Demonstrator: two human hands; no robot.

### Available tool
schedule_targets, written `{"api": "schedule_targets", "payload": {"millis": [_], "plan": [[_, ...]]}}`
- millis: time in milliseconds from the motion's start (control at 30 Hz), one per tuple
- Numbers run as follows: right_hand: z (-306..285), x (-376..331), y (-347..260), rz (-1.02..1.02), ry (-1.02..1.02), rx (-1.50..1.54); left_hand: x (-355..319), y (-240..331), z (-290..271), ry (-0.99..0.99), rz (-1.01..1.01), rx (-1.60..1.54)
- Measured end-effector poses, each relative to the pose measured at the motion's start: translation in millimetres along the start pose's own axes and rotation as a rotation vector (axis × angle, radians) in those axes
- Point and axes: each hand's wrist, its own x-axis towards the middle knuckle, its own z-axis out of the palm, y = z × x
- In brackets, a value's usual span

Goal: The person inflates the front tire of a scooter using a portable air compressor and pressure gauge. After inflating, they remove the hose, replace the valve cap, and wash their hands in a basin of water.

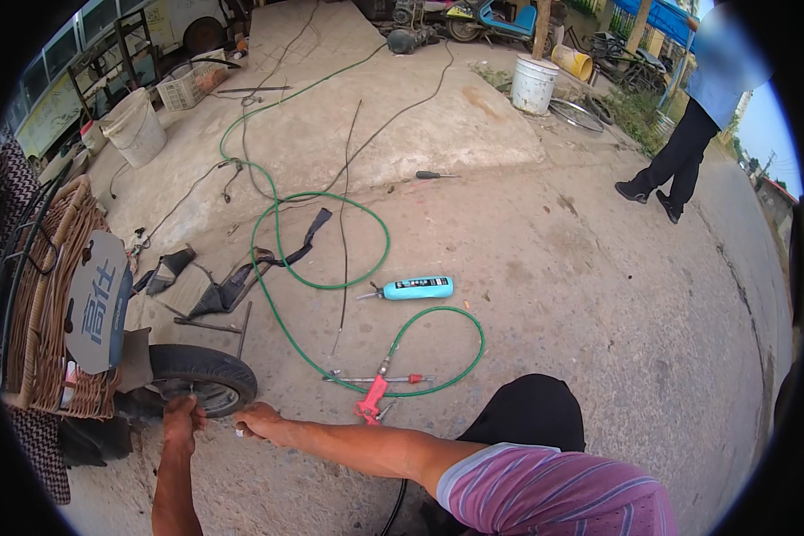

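Observation:
A small wheel with a black tyre (204,362) is at the lower left, below a wicker basket (52,277). My left hand (183,416) reaches to the wheel's rim, its fingers pinched by the spokes; what they hold is hidden. Just right of the tyre's lower edge is my right hand (261,422), its fingers curled closed. A small whitish spot shows at its fingertips, too small to name. Beyond my right forearm lie a red air gun (372,398) on a green hose (483,344) and a metal rod with a red end (413,380).
A turquoise bottle with a nozzle (420,287) lies on the concrete. Farther off is a screwdriver (433,175). Black straps (223,293) and metal bars (244,330) lie beyond the wheel. White buckets (136,129) stand farther back. A person (688,143) stands at the far right.

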Motion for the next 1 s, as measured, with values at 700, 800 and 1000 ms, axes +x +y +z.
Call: {"api": "schedule_targets", "payload": {"millis": [700, 800, 1000], "plan": [[-0.1, 6.6, 12.8, -0.025, 0.021, -0.061, 5.6, -2.1, -0.4, 0.028, -0.029, -0.102], [1.0, 1.7, 8.2, -0.008, 0.019, -0.075, 5.9, -1.0, -0.5, 0.032, -0.027, -0.093], [-0.3, -5.3, 3.8, 0.015, 0.017, -0.06, -6.1, 6.2, 6.9, 0.0, -0.074, -0.126]]}}
